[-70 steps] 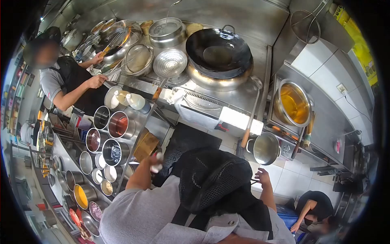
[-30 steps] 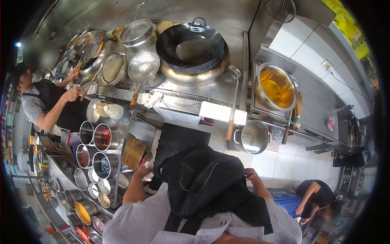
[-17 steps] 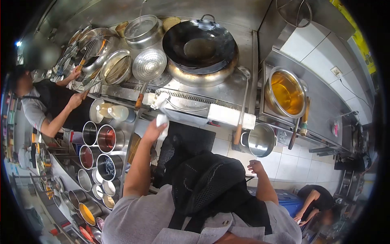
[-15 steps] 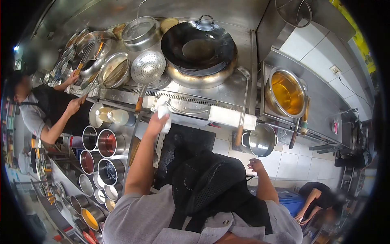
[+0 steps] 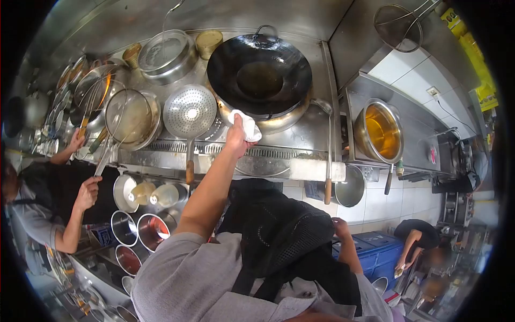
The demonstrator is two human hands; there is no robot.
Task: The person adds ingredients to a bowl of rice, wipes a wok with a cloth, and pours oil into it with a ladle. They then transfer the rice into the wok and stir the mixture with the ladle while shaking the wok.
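A folded white cloth (image 5: 250,126) is gripped in my left hand (image 5: 236,137), right at the near rim of the black wok (image 5: 259,80). The wok sits on a round metal burner ring (image 5: 284,122) with a little dark liquid at its bottom. Left of my hand lies a perforated strainer ladle (image 5: 190,110) with a wooden handle. My right hand (image 5: 340,228) hangs low beside my dark apron, its fingers partly hidden. A long-handled ladle (image 5: 328,153) rests along the stove's right side, its wooden handle pointing toward me.
A pot of amber liquid (image 5: 382,131) stands on the right counter. A co-worker's hand (image 5: 87,193) holds a wire skimmer (image 5: 129,115) at left. Steel pots (image 5: 155,231) crowd the left counter. Another person (image 5: 416,236) bends near blue bins (image 5: 367,252) at lower right.
My left hand has carried the white cloth from the stove's front edge up and right to the wok's near rim. My right hand has drawn closer to my body. The co-worker's skimmer has shifted.
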